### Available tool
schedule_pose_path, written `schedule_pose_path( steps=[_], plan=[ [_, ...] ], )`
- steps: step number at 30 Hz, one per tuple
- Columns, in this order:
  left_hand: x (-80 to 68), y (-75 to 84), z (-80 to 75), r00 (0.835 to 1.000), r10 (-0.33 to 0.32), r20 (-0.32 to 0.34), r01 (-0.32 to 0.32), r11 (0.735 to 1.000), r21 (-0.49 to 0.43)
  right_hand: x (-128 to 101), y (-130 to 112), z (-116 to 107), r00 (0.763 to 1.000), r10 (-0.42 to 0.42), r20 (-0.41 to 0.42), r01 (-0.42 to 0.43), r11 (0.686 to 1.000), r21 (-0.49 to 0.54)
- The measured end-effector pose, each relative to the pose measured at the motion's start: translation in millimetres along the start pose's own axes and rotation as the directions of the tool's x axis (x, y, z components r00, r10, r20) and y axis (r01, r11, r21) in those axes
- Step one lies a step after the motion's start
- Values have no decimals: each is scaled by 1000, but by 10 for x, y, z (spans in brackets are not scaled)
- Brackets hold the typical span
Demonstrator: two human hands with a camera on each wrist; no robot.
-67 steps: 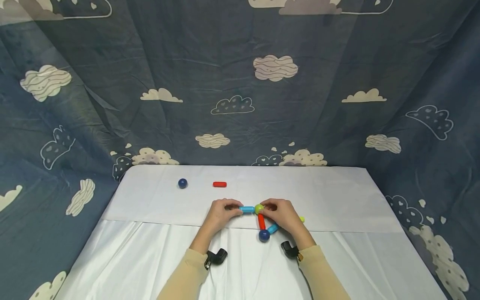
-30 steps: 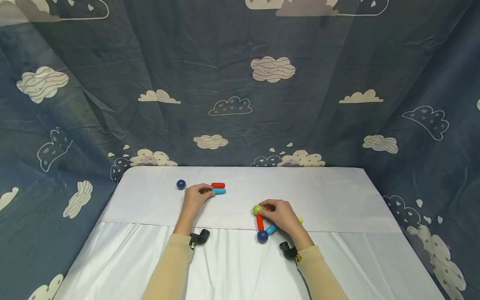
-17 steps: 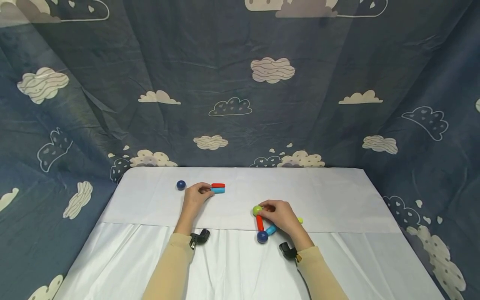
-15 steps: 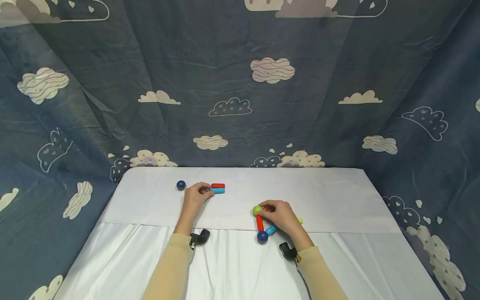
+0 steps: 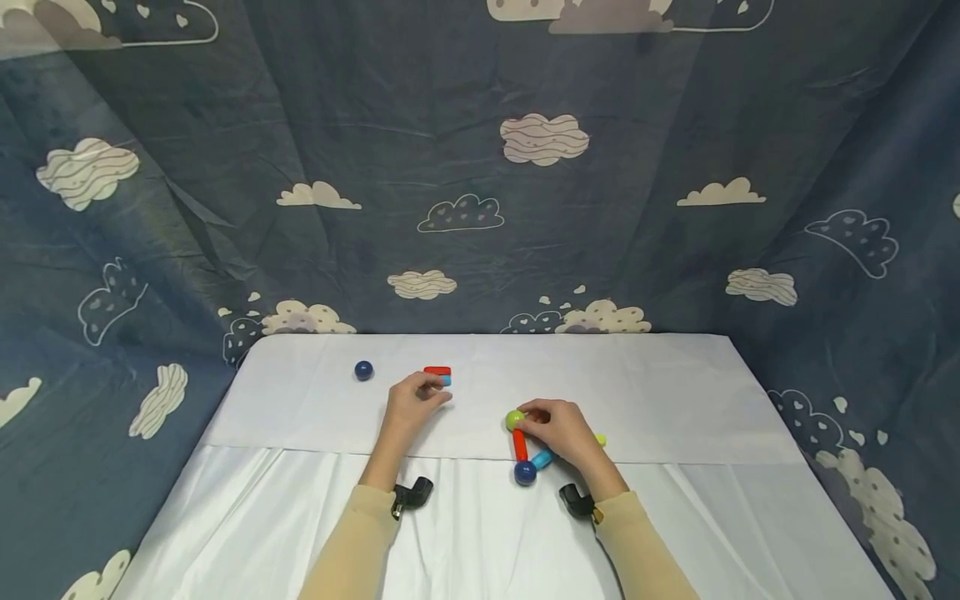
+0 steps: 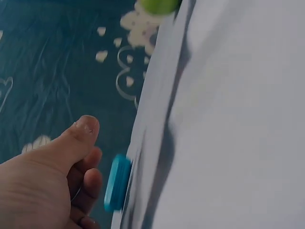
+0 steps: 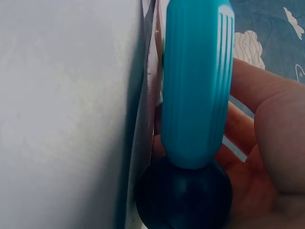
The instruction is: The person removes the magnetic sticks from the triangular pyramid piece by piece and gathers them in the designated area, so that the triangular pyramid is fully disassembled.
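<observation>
A loose light-blue rod (image 5: 447, 381) lies against the near side of a red rod (image 5: 437, 370) on the white table. My left hand (image 5: 412, 406) is just in front of them, thumb and fingers spread apart, with nothing held. The left wrist view shows the blue rod (image 6: 117, 182) beyond the fingertips. My right hand (image 5: 557, 423) pinches a green ball (image 5: 514, 421) at the corner of a joined frame. From that ball a second red rod (image 5: 520, 445) runs to a dark blue ball (image 5: 525, 473), where another blue rod (image 5: 542, 458) joins. The right hand hides part of the frame.
A separate dark blue ball (image 5: 363, 370) sits at the back left of the table (image 5: 300, 408). A bit of yellow-green (image 5: 601, 439) shows beyond the right wrist. Dark cloth with cloud prints (image 5: 450, 250) hangs behind and at the sides.
My left hand has taken the blue rod away from the green ball, laid it beside the loose red rod, let go and drawn slightly rightward and nearer. The right hand stays at the green ball.
</observation>
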State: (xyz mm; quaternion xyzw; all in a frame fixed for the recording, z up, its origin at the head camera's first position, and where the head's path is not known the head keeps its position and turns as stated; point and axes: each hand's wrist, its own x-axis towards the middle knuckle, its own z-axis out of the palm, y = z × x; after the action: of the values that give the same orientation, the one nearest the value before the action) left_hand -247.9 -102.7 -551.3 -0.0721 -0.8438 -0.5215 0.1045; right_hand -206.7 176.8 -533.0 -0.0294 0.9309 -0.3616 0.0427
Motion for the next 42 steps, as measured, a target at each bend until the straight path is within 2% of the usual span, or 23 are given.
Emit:
schedule_pose_path(
  steps=[2,4,8,10,12,14,19,24,32,42],
  plan=[
    [-59,58,97,997,53,61,-54,998,15,-8,-16,-2,1000,-8,7,8,1000,-1],
    [-118,113,193,985,85,151,-89,996,25,-17,-35,-4,1000,-16,20,16,1000,2],
    [-211,206,347,933,100,347,-116,993,25,-32,-72,-6,997,-44,62,44,999,15],
    [-248,235,394,909,86,407,-103,995,19,-40,-83,-10,994,-62,86,61,998,22],
    [-278,256,424,896,66,439,-83,996,20,-48,-84,-15,991,-77,107,75,997,25],
    [-297,269,438,890,50,453,-70,997,28,-53,-83,-19,989,-82,120,80,997,20],
    [-319,270,457,887,41,459,-75,996,55,-62,-64,-52,987,-70,144,71,997,-2],
    [-321,251,460,888,60,456,-95,994,54,-64,-12,-111,985,-54,166,59,998,-25],
    [-302,230,451,872,125,472,-146,989,7,-59,40,-132,982,-69,174,72,997,-8],
    [-313,221,443,880,122,459,-151,988,26,-54,19,-104,988,-63,144,68,997,-36]
  ],
)
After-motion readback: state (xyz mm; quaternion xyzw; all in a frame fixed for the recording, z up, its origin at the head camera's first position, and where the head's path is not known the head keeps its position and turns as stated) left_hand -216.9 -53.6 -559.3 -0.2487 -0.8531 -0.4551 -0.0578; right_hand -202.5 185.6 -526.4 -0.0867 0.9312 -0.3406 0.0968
